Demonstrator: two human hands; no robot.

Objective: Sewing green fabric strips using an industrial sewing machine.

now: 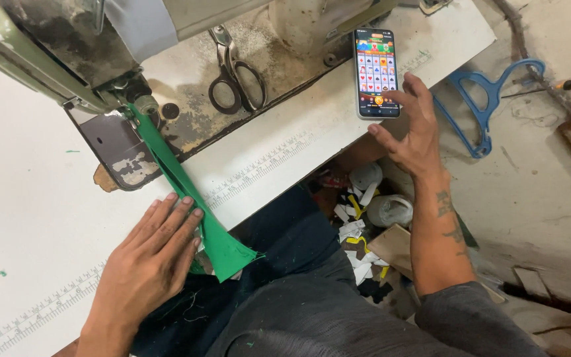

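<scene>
Nearest the camera, the left hand [150, 254] lies flat on the white sewing table [28, 218], fingers stretched out and close together, gripping nothing, its fingertips pressing the edge of the green fabric strip [193, 205]. That strip hangs over the table's near edge and runs from there up to the needle area of the sewing machine [67, 46], folded along its length. Right of the strip, below the table edge, a heap of white and yellow scraps [358, 225] lies on the floor. Further out, the right hand [411, 129] reaches to the smartphone [377, 73], fingers loosely spread, forefinger touching the lit screen's lower edge, holding nothing. Beyond the strip, black-handled scissors [236, 73] rest on the machine bed. Right of the phone, a blue hanger [484, 106] lies on the floor.
</scene>
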